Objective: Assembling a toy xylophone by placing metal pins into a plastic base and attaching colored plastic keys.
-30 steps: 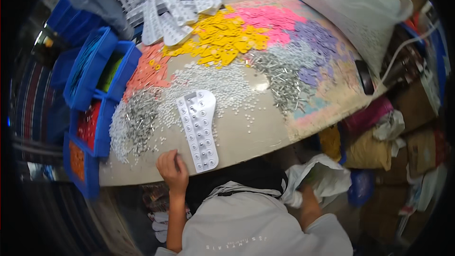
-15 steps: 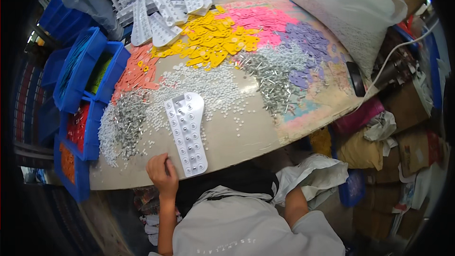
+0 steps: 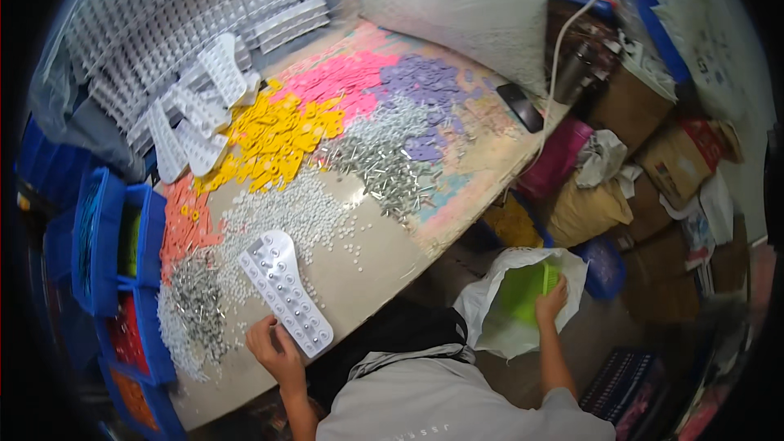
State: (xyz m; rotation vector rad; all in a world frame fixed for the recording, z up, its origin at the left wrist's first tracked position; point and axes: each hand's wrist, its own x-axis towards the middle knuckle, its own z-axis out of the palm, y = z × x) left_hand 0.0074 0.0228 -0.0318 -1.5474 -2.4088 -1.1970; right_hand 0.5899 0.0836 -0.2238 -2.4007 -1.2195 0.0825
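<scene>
A white tray [image 3: 286, 290], straight-sided and rounded at its far end, lies on the table. It has rows of round cups, with small shiny metal pieces along its middle. My left hand [image 3: 276, 349] rests on the table beside the tray's near left edge, fingers loosely bent and apart, holding nothing. To the right, below the table edge, an open white plastic bag [image 3: 482, 310] gapes upward. At its mouth my right hand [image 3: 551, 300] is closed on a bright green plastic piece [image 3: 527, 290] with a ridged edge, partly inside the bag.
Piles of white discs [image 3: 282, 212], metal pins [image 3: 392, 175] and yellow tags [image 3: 273, 135] cover the table, with pink, purple and coral ones. Stacked white trays [image 3: 196, 20] stand behind. Blue bins [image 3: 96, 253] line the left; a phone [image 3: 520, 108] lies right.
The view has swung right. My right hand, hidden behind the bag before, now shows at its mouth gripping the green piece; the bag has opened. My left hand stays beside the tray.
</scene>
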